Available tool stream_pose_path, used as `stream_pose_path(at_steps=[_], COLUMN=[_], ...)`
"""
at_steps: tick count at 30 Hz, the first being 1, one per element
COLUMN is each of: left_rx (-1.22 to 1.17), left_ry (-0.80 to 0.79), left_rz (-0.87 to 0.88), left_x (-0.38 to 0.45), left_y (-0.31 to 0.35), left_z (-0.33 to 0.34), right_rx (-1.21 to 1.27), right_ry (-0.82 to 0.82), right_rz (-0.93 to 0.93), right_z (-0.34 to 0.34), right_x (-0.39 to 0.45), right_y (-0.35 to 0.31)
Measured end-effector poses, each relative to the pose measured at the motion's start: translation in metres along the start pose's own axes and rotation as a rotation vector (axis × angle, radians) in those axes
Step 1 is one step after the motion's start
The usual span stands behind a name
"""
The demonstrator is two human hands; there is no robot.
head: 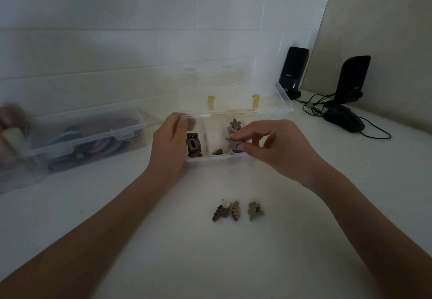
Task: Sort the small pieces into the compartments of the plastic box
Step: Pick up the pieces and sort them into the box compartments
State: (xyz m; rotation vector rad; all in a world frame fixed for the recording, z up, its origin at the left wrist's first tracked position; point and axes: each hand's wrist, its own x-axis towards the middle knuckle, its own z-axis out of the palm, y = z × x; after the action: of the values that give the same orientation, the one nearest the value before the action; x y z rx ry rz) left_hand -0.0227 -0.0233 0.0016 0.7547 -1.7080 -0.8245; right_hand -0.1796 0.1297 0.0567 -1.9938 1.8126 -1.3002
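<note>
A clear plastic box (pixel 216 158) with three compartments stands open in the middle of the white table, its lid leaning back. My left hand (pixel 169 143) grips the box's left end. Dark brown rectangular clips (pixel 192 146) lie in the left compartment, a small dark clip (pixel 217 151) in the middle one, and flower-shaped clips (pixel 233 123) in the right one. My right hand (pixel 268 145) pinches a greyish-brown clip (pixel 233 144) just above the right compartment. Three loose clips (pixel 237 211) lie on the table nearer to me, between my forearms.
A larger clear lidded container (pixel 88 139) with coloured items sits at the left. Two black speakers (pixel 293 72), a black mouse (pixel 343 118) and cables (pixel 315 105) are at the back right. A tiled wall rises right behind the box.
</note>
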Motion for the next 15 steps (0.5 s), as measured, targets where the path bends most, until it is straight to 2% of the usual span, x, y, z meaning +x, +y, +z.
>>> stream_pose_path(at_steps=[15], left_rx=[0.002], left_ry=[-0.007], left_rz=[0.011], left_x=[-0.0029], left_y=[0.0045], left_z=[-0.0003], right_rx=[-0.022], right_ry=[0.132], right_rz=[-0.009], right_z=[-0.0010], right_x=[0.0015], right_y=[0.0012])
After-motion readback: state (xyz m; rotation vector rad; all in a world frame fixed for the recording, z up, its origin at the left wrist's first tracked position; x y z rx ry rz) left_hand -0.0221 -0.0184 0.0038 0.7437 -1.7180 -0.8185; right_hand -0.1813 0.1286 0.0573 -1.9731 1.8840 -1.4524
